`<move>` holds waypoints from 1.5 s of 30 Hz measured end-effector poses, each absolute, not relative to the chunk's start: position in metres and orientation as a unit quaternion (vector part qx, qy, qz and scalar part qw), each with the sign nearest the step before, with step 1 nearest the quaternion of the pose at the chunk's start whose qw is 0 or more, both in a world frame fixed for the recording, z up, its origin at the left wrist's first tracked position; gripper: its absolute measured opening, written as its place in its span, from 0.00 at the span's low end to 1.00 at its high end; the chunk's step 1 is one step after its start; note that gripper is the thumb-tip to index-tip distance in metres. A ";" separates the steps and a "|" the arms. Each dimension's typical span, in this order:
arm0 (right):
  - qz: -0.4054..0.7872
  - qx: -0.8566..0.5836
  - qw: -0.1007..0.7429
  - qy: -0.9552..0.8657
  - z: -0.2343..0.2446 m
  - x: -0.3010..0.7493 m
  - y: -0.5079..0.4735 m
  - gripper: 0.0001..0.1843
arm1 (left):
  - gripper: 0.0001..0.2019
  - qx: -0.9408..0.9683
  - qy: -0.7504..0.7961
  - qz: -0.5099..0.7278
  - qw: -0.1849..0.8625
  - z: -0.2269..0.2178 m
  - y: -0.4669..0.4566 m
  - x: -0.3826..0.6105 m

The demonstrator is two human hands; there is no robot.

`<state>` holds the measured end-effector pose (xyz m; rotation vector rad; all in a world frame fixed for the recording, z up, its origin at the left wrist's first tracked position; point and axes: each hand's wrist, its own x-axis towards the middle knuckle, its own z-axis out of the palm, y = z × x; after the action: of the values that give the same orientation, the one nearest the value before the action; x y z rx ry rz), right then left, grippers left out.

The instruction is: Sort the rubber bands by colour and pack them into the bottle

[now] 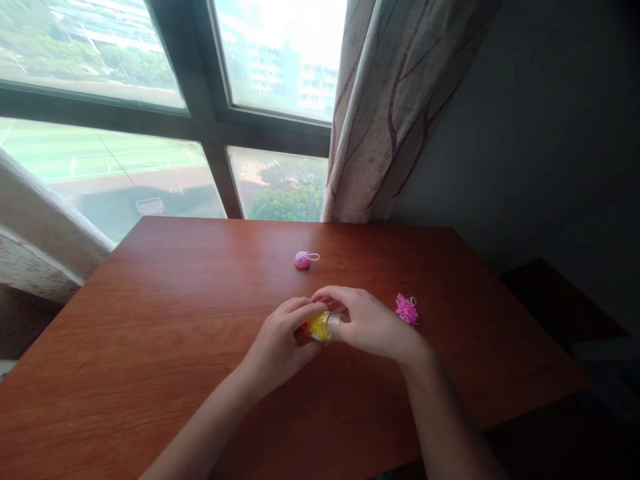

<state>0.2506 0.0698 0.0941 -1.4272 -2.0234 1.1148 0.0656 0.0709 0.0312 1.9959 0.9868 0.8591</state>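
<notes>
A small clear jar [334,327] filled with yellow and some red stringy pieces, which look like little rubber bands, lies on its side between my hands just above the table. My left hand [280,337] is closed round its left part, thumb below and fingers above. My right hand [373,323] has thumb and fingers closed at the clear right end; its fingertips are partly hidden. Beyond the hands sits a pink domed cap [302,261] with a loop. To the right of my right hand lies a heap of pink bands [407,309].
The brown wooden table [165,333] reaches back to a window with a dark frame [200,113]. A patterned curtain [385,127] hangs behind the table, and another curtain [40,213] is at the left. A dark wall stands on the right.
</notes>
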 end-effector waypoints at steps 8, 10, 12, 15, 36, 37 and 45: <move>0.477 -0.492 0.269 -0.677 0.091 0.260 0.064 0.18 | 0.18 0.763 0.371 0.337 0.408 0.035 0.071 0.068; 0.482 -0.489 0.281 -0.671 0.088 0.264 0.062 0.18 | 0.17 0.768 0.366 0.328 0.410 0.035 0.070 0.069; 0.485 -0.483 0.295 -0.668 0.087 0.267 0.060 0.17 | 0.16 0.766 0.370 0.329 0.409 0.033 0.070 0.069; 0.429 -0.506 0.338 -0.667 0.088 0.270 0.055 0.14 | 0.18 0.750 0.388 0.352 0.403 0.031 0.072 0.068; 0.412 -0.498 0.125 -0.753 0.095 0.256 0.038 0.20 | 0.22 0.772 0.417 0.330 0.347 0.025 0.076 0.063; 0.428 -0.495 0.138 -0.743 0.096 0.257 0.035 0.22 | 0.21 0.770 0.416 0.333 0.351 0.025 0.076 0.063; 0.298 -0.626 0.368 -0.619 0.063 0.318 0.034 0.15 | 0.17 0.755 0.416 0.350 0.366 0.024 0.076 0.062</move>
<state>0.3184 0.0342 0.0631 -1.6087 -1.5899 0.7647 0.0620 0.0760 0.0236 1.9412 1.0706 0.9003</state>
